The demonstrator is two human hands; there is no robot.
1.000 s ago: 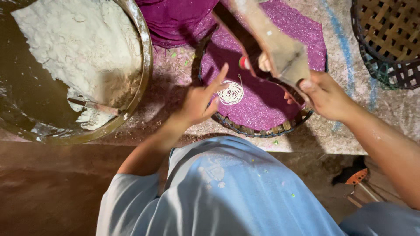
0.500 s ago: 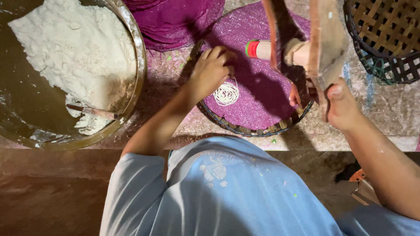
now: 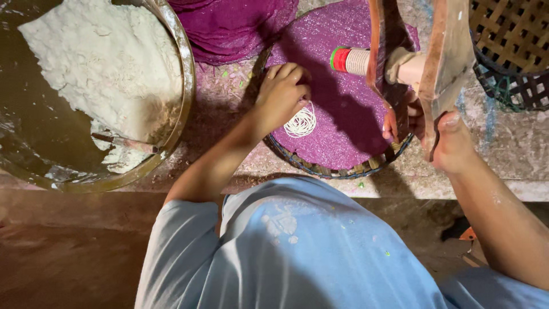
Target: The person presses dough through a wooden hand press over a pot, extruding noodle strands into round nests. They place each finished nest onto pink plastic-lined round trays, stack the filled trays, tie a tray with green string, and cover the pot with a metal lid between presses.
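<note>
The large metal bowl (image 3: 171, 74) fills the upper left, holding a heap of white dough (image 3: 97, 63) piled against its far wall, within reach of the left side. It rests on the speckled bench (image 3: 503, 154), which runs across the frame in front of the person's pale blue shirt (image 3: 297, 252).

At the middle sits a round woven tray (image 3: 337, 166) covered by a glittery purple cloth (image 3: 343, 120), probably there so the soft strands do not stick to the weave. More purple cloths (image 3: 234, 26) lie stacked just behind it, and a dark lattice basket (image 3: 509, 51) stands at the upper right.

Above the tray's right side hangs a wooden press (image 3: 440, 63) with two long handles and a pale cylinder between them, tilted up and off the cloth. The right hand (image 3: 452, 143) is closed round the end of the nearer handle, thumb on top, carrying the press clear of the tray.

The left hand (image 3: 283, 94) lies knuckles-up on the cloth with fingers curled down, their tips touching a small coil of white noodle strands (image 3: 301, 122) that sits on the purple cloth near the tray's near-left part. Whether the fingers pinch the coil or only press it cannot be told.
</note>
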